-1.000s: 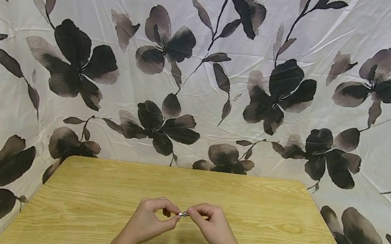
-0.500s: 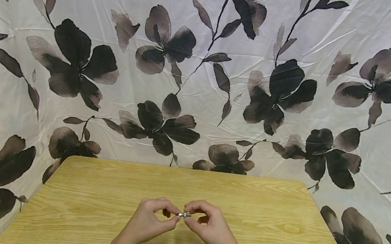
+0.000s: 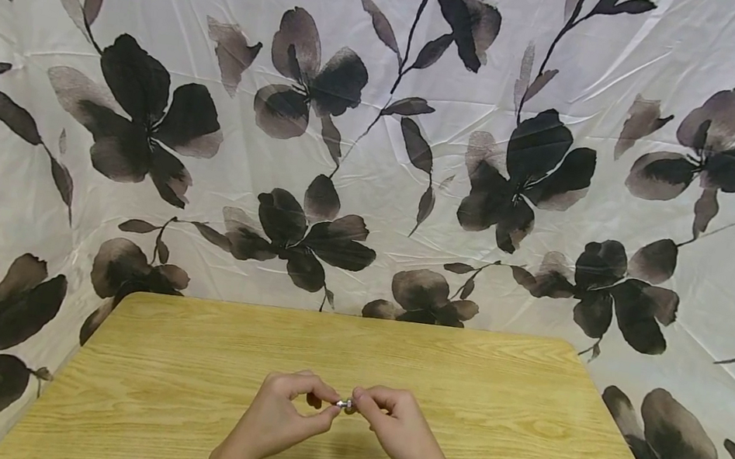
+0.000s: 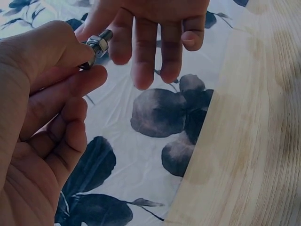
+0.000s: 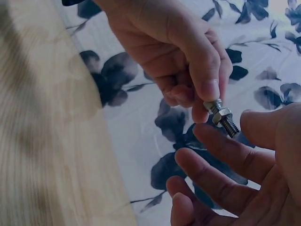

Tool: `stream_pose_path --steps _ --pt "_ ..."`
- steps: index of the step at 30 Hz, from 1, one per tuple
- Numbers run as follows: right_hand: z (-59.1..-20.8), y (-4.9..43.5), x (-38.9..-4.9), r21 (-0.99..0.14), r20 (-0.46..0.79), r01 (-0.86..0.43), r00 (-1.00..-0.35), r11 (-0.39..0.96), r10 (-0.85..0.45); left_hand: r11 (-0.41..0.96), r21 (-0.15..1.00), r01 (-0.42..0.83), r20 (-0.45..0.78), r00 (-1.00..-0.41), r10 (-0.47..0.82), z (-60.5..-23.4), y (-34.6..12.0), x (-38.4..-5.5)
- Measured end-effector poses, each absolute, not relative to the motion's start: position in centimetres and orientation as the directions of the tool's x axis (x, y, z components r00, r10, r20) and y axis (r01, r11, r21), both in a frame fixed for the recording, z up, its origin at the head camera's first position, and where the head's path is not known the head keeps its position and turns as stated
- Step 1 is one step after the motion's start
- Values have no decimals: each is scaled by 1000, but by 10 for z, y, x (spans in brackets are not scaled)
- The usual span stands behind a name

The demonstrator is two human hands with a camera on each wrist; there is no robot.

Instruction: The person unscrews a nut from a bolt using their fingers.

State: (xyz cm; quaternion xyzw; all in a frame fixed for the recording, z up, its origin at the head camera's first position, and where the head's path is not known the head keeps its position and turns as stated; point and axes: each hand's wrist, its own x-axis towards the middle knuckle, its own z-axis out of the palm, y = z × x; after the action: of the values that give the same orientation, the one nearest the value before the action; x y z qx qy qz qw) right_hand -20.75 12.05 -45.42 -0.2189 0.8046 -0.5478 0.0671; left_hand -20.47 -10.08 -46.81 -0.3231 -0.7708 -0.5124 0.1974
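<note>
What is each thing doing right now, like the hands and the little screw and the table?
Small silver metal bolt: held in the air between both hands, a hex nut threaded on its shaft.
Silver hex nut: on the bolt, near the left fingertips.
Left hand: pinches one end of the bolt.
Right hand: fingers curled at the bolt's other end; grip not clear.
Light wooden table: flat, under the hands.

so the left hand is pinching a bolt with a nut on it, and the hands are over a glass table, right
Not quite: the table is light wood, not glass, as the head view shows. The rest holds: the left hand pinches the bolt with a nut on it.
</note>
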Motion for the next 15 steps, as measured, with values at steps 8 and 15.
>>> stream_pose_path --steps 8,15 --pt "-454 123 -208 -910 135 -291 -881 295 -453 242 639 730 664 -683 306 -467 -101 -204" --pt "-451 122 -204 -915 127 -282 -880 288 -458 243 642 727 657 -685 314 -468 -103 -205"
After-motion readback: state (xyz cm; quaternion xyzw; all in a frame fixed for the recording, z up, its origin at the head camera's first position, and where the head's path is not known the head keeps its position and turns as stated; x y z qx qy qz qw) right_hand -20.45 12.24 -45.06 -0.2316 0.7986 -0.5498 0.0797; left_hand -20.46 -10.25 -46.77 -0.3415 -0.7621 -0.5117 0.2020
